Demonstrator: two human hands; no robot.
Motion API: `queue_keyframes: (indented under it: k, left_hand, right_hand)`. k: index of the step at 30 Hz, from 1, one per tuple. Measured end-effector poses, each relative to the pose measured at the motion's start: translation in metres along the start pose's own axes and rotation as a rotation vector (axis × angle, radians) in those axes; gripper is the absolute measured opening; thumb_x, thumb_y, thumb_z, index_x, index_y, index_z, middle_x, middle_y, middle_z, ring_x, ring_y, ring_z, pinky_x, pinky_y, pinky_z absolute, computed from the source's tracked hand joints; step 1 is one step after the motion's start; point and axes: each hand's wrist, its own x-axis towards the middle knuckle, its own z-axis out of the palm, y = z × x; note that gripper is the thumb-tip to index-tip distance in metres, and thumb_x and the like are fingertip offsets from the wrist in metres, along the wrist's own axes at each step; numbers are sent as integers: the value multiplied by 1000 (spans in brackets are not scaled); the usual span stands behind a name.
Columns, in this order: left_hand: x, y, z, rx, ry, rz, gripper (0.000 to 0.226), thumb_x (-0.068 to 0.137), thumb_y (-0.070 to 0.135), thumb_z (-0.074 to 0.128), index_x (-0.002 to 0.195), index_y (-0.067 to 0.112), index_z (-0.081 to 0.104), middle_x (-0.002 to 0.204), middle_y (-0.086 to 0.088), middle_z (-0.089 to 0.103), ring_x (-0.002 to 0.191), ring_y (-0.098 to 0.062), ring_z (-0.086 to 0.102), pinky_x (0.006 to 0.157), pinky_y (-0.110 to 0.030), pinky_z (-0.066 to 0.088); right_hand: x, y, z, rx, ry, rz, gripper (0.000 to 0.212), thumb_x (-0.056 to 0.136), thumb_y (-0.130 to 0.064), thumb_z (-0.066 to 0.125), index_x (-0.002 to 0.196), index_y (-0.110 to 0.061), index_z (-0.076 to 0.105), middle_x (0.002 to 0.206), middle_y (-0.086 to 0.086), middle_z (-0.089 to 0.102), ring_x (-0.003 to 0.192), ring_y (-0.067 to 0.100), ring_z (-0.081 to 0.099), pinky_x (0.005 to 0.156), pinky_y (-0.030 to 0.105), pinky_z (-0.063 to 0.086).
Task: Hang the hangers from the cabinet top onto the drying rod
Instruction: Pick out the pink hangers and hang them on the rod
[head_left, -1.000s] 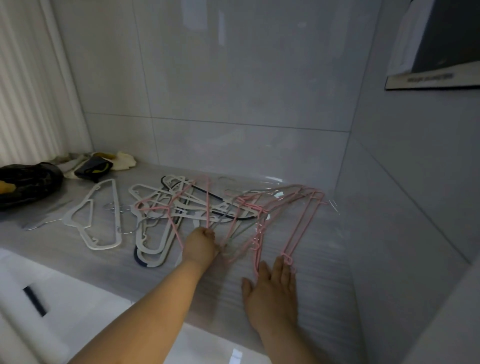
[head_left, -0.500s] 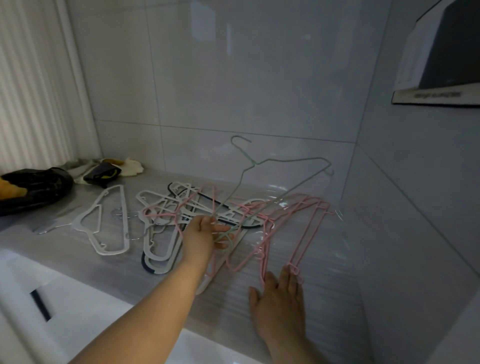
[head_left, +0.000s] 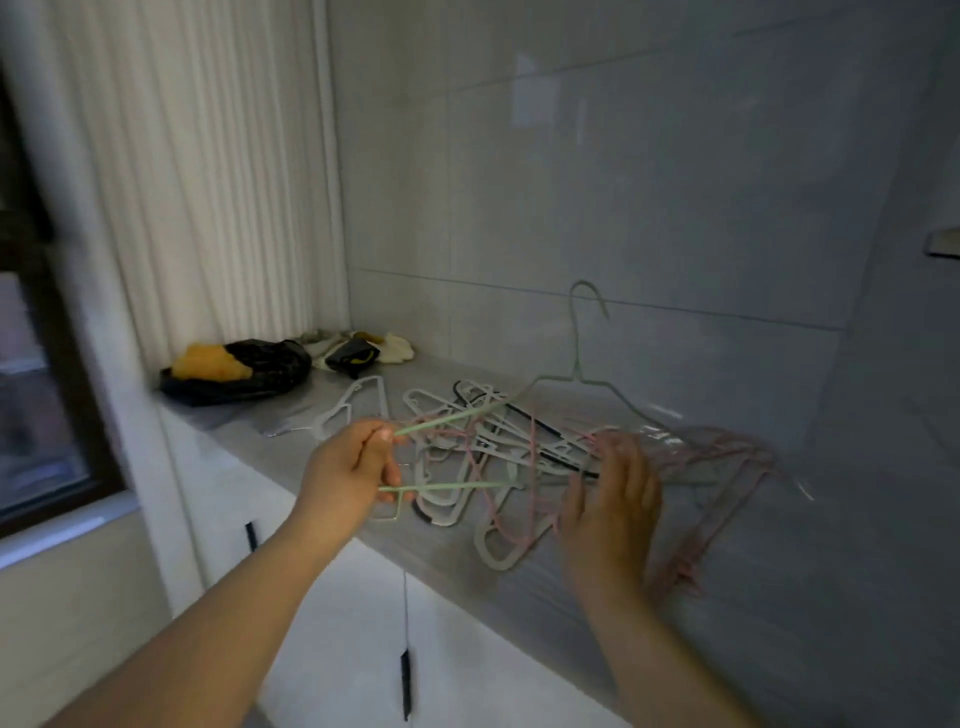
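Glossy pale tiles (head_left: 649, 182) wall this corner, and a ribbed white curtain (head_left: 208, 182) hangs on the left. The desk (head_left: 805, 597) is a grey streaked slab under clear film, set over white cabinet doors (head_left: 467, 649) with slim black handles (head_left: 405, 680). My left hand (head_left: 353, 467) pinches one end of a thin green wire hanger (head_left: 452, 486), held above the pile with its hook upright toward the far wall. My right hand (head_left: 613, 499) is spread, fingers relaxed, over the tangle on the desk; I cannot tell whether it touches. Pink wire hangers (head_left: 722, 519) lie to the right, with flat white plastic hangers (head_left: 491, 561) and one black hanger (head_left: 540, 426) in the middle. At the far left sits a crinkled black bag (head_left: 260, 369).
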Motion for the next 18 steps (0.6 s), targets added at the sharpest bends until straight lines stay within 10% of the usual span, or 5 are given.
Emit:
queue_keyframes:
  k: [4,10,14,18]
  left_hand:
    - [-47,23,-62,20,117,-8,34,95,5,37,69,17,55,34,-4,47,37,-9,58,41,-9,44]
    - [-128,54,-130,175,238,-72,34,93,3,39,67,19,55,41,0,57,37,-4,57,51,-25,54]
    - [-190,73,-167,345,228,-239,28,93,6,42,77,24,57,61,1,63,57,-2,63,55,-8,49]
    - [-252,102,-203,886,228,-450,11,93,32,44,96,38,53,93,5,63,90,-14,62,82,-25,50]
  right_hand:
    - [39,-34,-17,40,-206,59,55,73,0,69,125,6,53,128,30,53,119,46,48,103,54,34]
    - [43,-77,-50,6,-659,-179,30,98,-17,39,119,-6,57,108,23,65,99,36,60,77,37,45]
    - [17,-124,-59,60,-749,-388,34,99,-16,35,130,-14,50,112,16,66,103,30,61,78,33,47]
    - [-28,-187,-79,199,-853,-543,37,102,-20,28,135,-22,44,117,4,66,108,23,60,83,29,46]
